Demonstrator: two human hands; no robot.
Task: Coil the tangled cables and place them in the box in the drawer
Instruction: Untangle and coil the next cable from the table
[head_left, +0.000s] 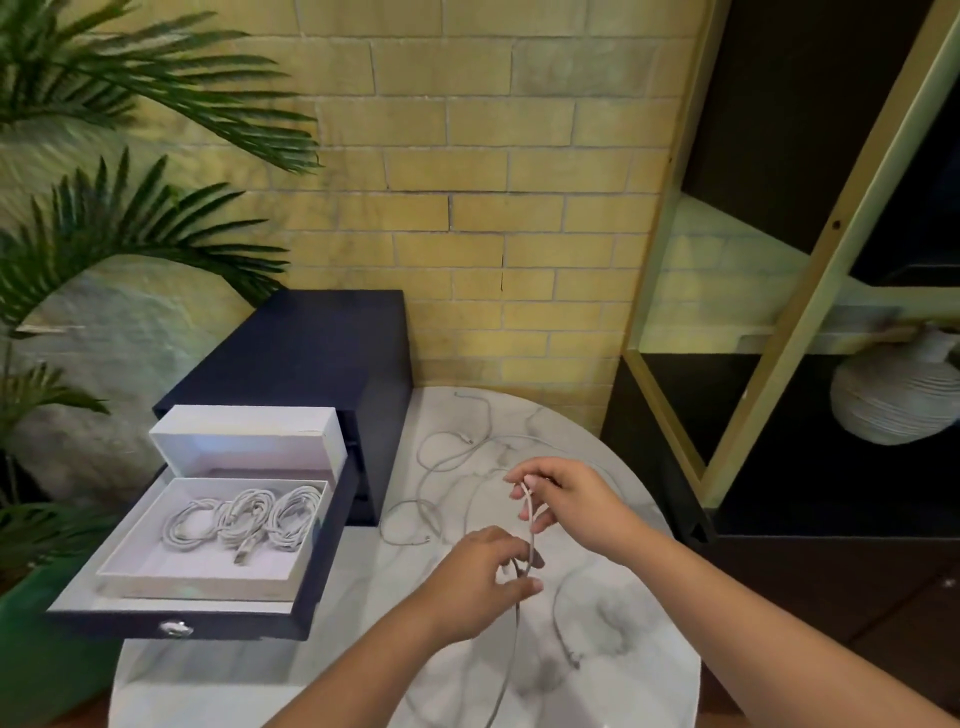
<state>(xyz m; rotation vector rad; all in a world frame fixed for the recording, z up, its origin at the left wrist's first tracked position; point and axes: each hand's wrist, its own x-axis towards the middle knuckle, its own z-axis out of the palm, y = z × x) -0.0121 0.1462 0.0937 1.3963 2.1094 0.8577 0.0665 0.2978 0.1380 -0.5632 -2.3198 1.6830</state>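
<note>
A thin white cable (529, 525) is stretched between my hands above the round marble table (649, 649). My right hand (563, 496) pinches its upper end. Lower down, my left hand (483, 577) pinches it, and the rest trails toward the table's near edge. More loose white cables (447, 467) lie tangled on the table behind my hands. At the left, an open dark drawer (311, 587) holds a white box (156, 551) with three coiled cables (244, 519) inside.
The white box lid (249, 436) stands propped at the back of the drawer. The dark drawer cabinet (322, 353) sits against a yellow brick wall. A palm plant (104, 218) fills the left. A dark shelf unit with a white vase (898, 395) stands at the right.
</note>
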